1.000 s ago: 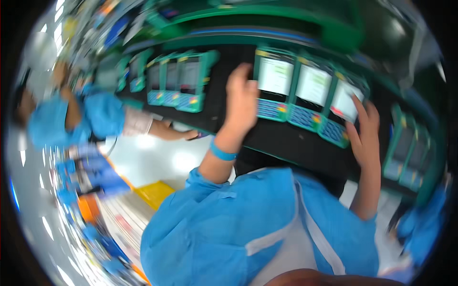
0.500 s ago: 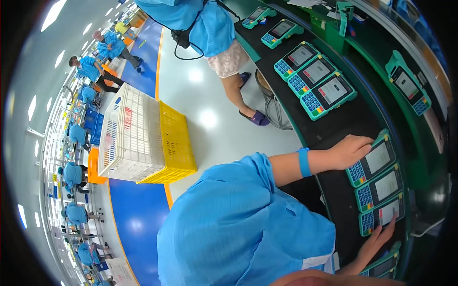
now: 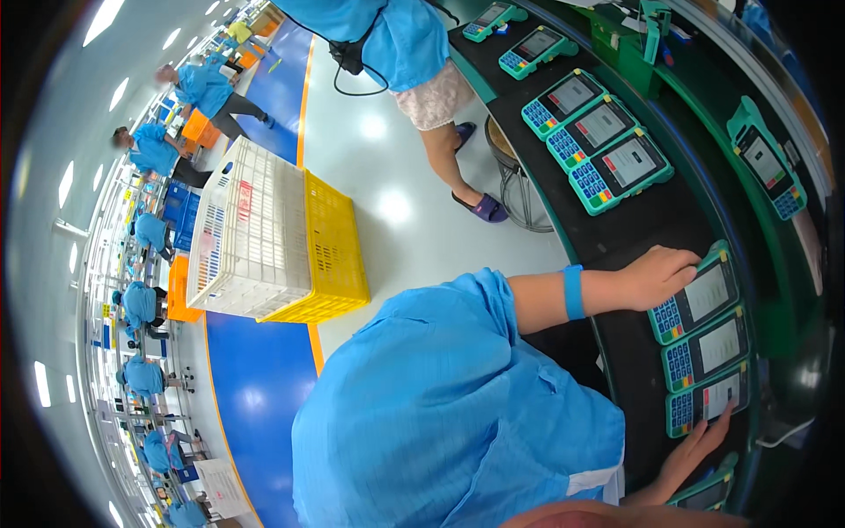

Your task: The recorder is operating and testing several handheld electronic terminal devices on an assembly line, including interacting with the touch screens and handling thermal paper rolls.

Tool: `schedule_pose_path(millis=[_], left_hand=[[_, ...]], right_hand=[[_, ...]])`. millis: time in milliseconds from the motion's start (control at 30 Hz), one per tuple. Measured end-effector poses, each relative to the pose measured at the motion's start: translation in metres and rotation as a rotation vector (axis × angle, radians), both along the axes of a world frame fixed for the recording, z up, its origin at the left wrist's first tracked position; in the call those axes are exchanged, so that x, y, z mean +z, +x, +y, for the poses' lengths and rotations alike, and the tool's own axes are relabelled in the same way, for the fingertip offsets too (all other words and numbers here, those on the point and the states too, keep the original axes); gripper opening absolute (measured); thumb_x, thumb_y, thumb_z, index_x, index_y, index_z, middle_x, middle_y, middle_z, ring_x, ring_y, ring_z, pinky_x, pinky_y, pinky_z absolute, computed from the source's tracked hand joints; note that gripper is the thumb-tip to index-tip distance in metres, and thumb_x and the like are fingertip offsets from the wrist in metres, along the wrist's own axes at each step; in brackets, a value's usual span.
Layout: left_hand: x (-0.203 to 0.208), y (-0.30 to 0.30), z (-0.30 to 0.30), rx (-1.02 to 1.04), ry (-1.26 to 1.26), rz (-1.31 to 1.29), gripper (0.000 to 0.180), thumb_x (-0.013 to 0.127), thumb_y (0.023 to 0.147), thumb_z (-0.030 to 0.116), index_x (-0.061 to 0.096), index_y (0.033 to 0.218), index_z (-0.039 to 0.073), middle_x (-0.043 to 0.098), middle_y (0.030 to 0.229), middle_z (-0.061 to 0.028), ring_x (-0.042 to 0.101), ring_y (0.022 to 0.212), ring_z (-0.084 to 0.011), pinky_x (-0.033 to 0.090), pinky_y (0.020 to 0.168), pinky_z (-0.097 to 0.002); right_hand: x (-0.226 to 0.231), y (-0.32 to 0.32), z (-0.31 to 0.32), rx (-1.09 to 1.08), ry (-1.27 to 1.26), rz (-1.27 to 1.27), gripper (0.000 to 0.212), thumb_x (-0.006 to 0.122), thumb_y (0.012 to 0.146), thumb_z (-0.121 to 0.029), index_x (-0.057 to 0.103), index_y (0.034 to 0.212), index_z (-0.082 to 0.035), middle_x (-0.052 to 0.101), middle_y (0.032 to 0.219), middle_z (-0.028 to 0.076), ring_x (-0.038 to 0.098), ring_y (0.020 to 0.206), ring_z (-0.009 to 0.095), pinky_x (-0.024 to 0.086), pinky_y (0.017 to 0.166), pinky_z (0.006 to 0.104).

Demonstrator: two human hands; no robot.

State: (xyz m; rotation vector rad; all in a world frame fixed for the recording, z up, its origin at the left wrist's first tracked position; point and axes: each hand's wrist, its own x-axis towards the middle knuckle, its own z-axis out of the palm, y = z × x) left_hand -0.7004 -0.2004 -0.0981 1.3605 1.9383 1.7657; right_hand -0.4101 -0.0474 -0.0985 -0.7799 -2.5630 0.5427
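Three teal payment terminals lie side by side on the black conveyor belt point(image 3: 616, 238) at the right. My left hand point(image 3: 658, 277), with a blue wristband, curls over the end of the first terminal point(image 3: 704, 295). The middle terminal point(image 3: 711, 348) lies untouched between my hands. My right hand point(image 3: 695, 451) reaches from below, its stretched fingertips against the edge of the third terminal point(image 3: 715, 396). My blue coat point(image 3: 440, 414) fills the lower middle of the view.
Another group of three terminals point(image 3: 598, 132) lies further along the belt, with more beyond point(image 3: 537, 44) and one on the green shelf point(image 3: 766, 158). A co-worker in blue point(image 3: 396, 44) stands by a stool point(image 3: 515, 167). A white crate point(image 3: 251, 233) sits beside a yellow one point(image 3: 334, 255).
The view has swung round toward the aisle floor and crates. Both hands stay at the two ends of the same row of three terminals.
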Motion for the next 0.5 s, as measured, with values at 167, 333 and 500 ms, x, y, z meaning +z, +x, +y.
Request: schedule_pose_path(millis=[167, 333, 500], left_hand=[[-0.005, -0.001, -0.001, 0.001, -0.022, -0.032, 0.033, 0.041, 0.094, 0.024, 0.056, 0.107, -0.002, 0.062, 0.095, -0.0188, 0.058, 0.092, -0.0356, 0.041, 0.086, -0.0436], [-0.003, 0.0, -0.001, -0.002, -0.001, -0.016, 0.035, 0.042, 0.094, 0.024, 0.055, 0.108, -0.005, 0.063, 0.094, -0.023, 0.061, 0.089, -0.0376, 0.049, 0.078, -0.0413], [-0.012, 0.005, 0.014, -0.016, -0.008, -0.109, 0.028, 0.048, 0.089, 0.017, 0.056, 0.107, -0.003, 0.062, 0.089, -0.0235, 0.061, 0.085, -0.0388, 0.049, 0.073, -0.0416]], right_hand=[[0.006, -0.005, -0.004, 0.008, -0.006, 0.009, 0.058, 0.031, 0.098, -0.044, 0.029, 0.144, -0.007, 0.031, 0.142, 0.022, 0.031, 0.13, 0.036, 0.024, 0.107, 0.046], [0.007, -0.004, -0.007, -0.01, -0.027, 0.002, 0.058, 0.032, 0.098, -0.044, 0.03, 0.144, -0.01, 0.031, 0.141, 0.024, 0.032, 0.129, 0.037, 0.025, 0.106, 0.0455], [0.003, 0.007, -0.012, -0.052, -0.03, 0.046, 0.053, 0.035, 0.098, -0.035, 0.031, 0.143, -0.009, 0.032, 0.141, 0.022, 0.031, 0.13, 0.038, 0.023, 0.108, 0.0431]])
